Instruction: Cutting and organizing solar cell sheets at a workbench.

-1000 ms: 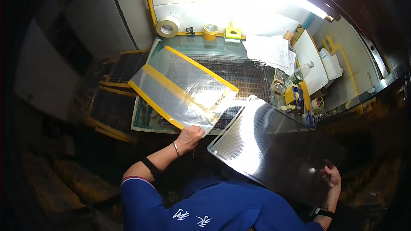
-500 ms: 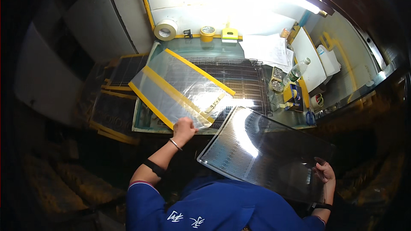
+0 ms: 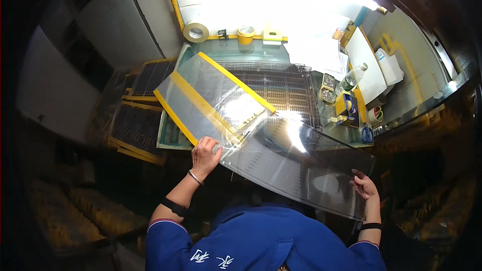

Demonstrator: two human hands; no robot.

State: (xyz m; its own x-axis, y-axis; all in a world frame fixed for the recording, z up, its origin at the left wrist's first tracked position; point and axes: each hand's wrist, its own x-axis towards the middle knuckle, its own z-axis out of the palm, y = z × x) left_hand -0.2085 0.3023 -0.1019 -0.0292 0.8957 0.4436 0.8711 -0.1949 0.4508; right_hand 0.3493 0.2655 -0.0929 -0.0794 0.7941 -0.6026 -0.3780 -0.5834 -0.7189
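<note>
Clear plastic forms the sheet (image 3: 301, 168) held between both hands; it hangs in the air at the near edge of the bench (image 3: 281, 50), over the person's chest, tilted and catching a bright glare. At the sheet's near-left corner the left hand (image 3: 205, 154) has its grip pinching the edge, fingers curled over it. At the sheet's near-right corner the right hand (image 3: 365, 186) touches the edge with fingers spread, though whether they truly clasp it is hard to tell in the dark. Just beyond the sheet lies a yellow-bordered film panel (image 3: 211, 95), overlapping it at the left hand. Farther from the sheet sit a wire grid (image 3: 291, 88), a tape roll (image 3: 196, 32) and a water bottle (image 3: 351, 78).
</note>
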